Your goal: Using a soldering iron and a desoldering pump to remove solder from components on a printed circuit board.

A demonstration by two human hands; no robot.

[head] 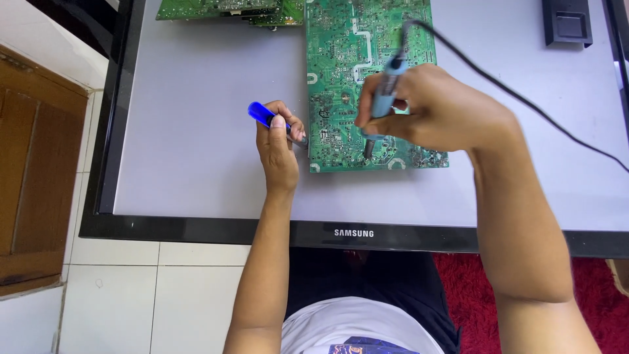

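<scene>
Our right hand (419,108) grips the iron (386,88) on the board (341,59); our left hand (278,141) pinches a blue tool (262,115). If the tip stays long, a pad may lift.

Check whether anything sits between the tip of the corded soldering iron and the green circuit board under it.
Nothing visible does. The right hand holds the light-blue corded soldering iron with its tip down on the large green circuit board. The left hand, holding a blue-handled tool, stays off the board's left edge.
</scene>
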